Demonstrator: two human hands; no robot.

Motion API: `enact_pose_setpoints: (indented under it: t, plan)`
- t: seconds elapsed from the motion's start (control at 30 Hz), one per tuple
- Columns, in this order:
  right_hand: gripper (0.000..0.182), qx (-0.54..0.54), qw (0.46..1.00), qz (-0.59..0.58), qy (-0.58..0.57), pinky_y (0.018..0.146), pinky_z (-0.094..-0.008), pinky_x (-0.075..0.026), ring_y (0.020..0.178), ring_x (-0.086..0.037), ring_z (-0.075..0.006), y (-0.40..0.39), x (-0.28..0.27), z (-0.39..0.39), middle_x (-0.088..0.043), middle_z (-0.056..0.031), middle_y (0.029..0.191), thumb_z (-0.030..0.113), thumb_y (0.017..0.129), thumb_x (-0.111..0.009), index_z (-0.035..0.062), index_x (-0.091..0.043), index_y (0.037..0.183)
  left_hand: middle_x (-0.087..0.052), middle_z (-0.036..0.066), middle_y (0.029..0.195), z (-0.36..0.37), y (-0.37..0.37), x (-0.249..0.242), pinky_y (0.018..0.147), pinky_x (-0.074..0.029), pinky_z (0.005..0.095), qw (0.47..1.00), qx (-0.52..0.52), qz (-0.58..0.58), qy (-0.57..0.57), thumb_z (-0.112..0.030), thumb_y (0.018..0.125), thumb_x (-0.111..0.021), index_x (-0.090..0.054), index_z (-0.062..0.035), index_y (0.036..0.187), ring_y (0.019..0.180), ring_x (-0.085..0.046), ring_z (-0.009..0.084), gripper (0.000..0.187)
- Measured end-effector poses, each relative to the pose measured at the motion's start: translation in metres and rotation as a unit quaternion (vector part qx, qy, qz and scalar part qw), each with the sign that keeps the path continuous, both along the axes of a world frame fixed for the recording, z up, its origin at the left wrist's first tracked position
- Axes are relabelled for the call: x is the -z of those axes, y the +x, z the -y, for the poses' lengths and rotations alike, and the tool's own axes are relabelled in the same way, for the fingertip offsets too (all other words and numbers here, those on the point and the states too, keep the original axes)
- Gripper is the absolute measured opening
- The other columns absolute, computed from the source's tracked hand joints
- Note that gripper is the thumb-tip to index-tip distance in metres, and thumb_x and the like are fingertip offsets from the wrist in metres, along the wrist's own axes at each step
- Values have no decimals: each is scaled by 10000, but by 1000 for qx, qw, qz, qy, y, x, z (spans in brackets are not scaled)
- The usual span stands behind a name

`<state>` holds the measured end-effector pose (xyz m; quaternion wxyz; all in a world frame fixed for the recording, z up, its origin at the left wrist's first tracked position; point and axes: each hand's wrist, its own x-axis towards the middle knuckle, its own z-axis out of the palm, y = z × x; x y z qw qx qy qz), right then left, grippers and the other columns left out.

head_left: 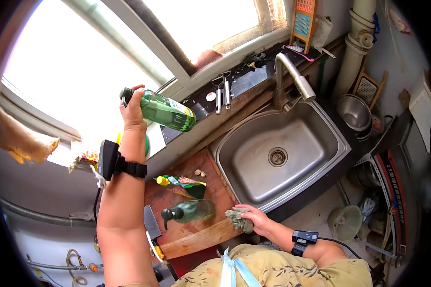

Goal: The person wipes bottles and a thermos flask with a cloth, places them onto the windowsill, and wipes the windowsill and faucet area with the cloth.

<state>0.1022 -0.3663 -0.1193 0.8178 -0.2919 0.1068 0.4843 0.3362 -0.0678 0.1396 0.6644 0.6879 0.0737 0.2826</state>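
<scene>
Raised near the window, my left hand (133,112) is wrapped round the neck of a green pump bottle (168,113), which is tilted, its dark top to the left and its base to the right. A crumpled grey-green rag (239,220) is gripped in my right hand (259,221), low by the sink's front left edge. Between my arms is a brown wooden board (177,165). On it are a second, clear greenish pump bottle (195,211), a green pouch with a yellow cap (189,185), and a few small pale pieces (200,172).
A steel sink (254,184) with a tall faucet (292,76) is right of the board. A cleaver (152,222) lies at the board's left edge. Two peelers (223,95) rest on the sill; a grater (303,26) leans behind. Metal bowls (354,112) stand far right.
</scene>
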Motion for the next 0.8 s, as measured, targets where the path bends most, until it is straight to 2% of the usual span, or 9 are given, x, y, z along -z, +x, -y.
enact_pose_setpoints:
  t: [0.07, 0.13, 0.2, 0.27, 0.6, 0.8]
  plan:
    - [410, 10, 1000, -11, 2, 963, -365, -429, 1098, -533, -218, 4, -2, 5, -544, -114, 1209, 10, 849, -456, 31, -444, 1259, -595, 29, 761, 2, 19, 4, 633, -464, 260, 1000, -1, -1, -1, -134, 695, -671, -654, -49, 867, 669, -563, 133, 193]
    - [405, 25, 999, -28, 18, 926, -333, -449, 1056, -554, -186, 7, 0, 9, -574, -81, 1162, 17, 849, -469, 47, -470, 1253, -588, 12, 756, 4, 36, 10, 624, -453, 258, 1000, -16, -2, 4, -123, 689, -683, -660, -56, 861, 664, -545, 119, 187]
    - [407, 32, 999, -25, 25, 930, -338, -448, 1061, -553, -189, 12, -1, 15, -572, -88, 1167, 15, 850, -467, 42, -465, 1256, -583, -5, 755, 5, 49, 18, 626, -441, 249, 1000, -13, 5, 6, -128, 688, -696, -666, -61, 850, 663, -529, 104, 178]
    - [410, 40, 999, -22, 27, 931, -339, -447, 1063, -552, -192, 16, -3, 20, -570, -92, 1171, 13, 850, -468, 38, -461, 1259, -581, -12, 757, 2, 62, 27, 641, -435, 242, 999, -13, 14, 38, -134, 693, -701, -667, -62, 849, 677, -527, 97, 176]
    - [421, 76, 996, -42, 20, 962, -345, -428, 1096, -540, -209, 26, 3, 38, -557, -114, 1184, 4, 848, -488, 22, -442, 1266, -594, -14, 769, 6, 79, 22, 670, -420, 236, 992, 7, -24, 124, -157, 710, -680, -683, -86, 852, 702, -519, 90, 158]
    - [389, 67, 997, -35, 25, 916, -320, -455, 1043, -563, -179, 24, 6, 28, -576, -89, 1155, 13, 857, -477, 41, -476, 1245, -583, -12, 762, 5, 86, 24, 658, -423, 238, 990, 2, -16, 141, -156, 718, -662, -671, -65, 854, 689, -510, 92, 165]
